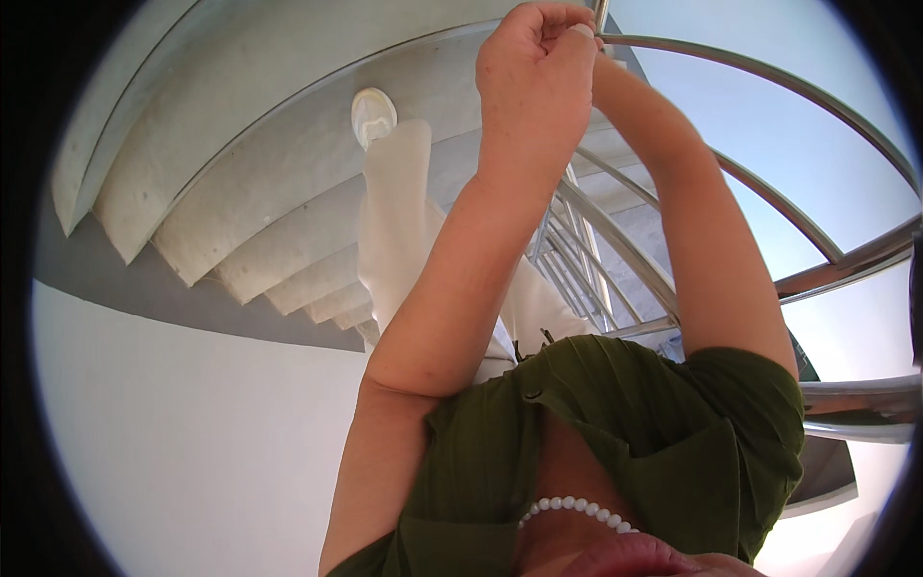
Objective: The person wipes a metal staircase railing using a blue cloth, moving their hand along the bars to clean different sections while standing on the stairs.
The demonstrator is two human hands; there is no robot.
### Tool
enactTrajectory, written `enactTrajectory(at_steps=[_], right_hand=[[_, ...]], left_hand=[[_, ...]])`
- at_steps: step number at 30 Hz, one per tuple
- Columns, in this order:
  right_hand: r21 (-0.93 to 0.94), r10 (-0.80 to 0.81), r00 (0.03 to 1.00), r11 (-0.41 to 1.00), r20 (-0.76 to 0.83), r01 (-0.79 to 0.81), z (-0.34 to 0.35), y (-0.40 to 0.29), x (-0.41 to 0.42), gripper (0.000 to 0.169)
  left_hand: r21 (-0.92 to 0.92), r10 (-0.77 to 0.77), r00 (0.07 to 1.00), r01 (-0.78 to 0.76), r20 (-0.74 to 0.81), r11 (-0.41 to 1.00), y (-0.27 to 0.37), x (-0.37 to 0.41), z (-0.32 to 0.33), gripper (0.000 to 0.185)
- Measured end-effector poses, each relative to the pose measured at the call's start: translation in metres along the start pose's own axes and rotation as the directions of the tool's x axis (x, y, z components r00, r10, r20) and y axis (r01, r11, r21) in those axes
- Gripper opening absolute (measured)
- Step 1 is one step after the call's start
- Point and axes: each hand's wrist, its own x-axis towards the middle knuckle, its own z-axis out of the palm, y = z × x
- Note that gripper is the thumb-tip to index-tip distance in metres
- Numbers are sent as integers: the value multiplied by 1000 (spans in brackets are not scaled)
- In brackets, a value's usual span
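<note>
My left hand (537, 79) is raised at the top of the view, its fingers curled and the thumb bent in towards them. Its fingertips meet the thin upright metal post (600, 13) of the stair railing, or lie just in front of it. Whether anything is held between them cannot be made out. My right forearm (692, 166) reaches up to the same spot from the right. Nearly all of my right hand is hidden behind the left one. A curved steel rail (764, 72) runs off to the right from beside the hands.
Curved stone steps (288, 144) fan out on the left, bordered by a white wall (195, 447). One white shoe (373, 115) stands on a tread. Steel railing bars (577, 252) show between my arms. A thick handrail (858, 404) passes close by my right shoulder.
</note>
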Motion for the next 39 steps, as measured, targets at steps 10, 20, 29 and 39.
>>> enactTrajectory(at_steps=[10, 20, 29, 39], right_hand=[[278, -193, 974, 948, 116, 154, 163, -169, -13, 16], [343, -192, 981, 924, 28, 171, 140, -153, -7, 16], [196, -70, 985, 975, -161, 102, 34, -12, -21, 16], [540, 426, 787, 829, -446, -143, -91, 87, -97, 20]], left_hand=[[103, 1, 998, 6, -67, 995, -9, -22, 5, 18], [86, -112, 992, 118, -65, 989, 15, -25, 5, 21], [12, -3, 997, 4, -83, 1000, 26, -11, -10, 22], [12, 16, 991, -15, -135, 1000, 46, 2, -24, 26]])
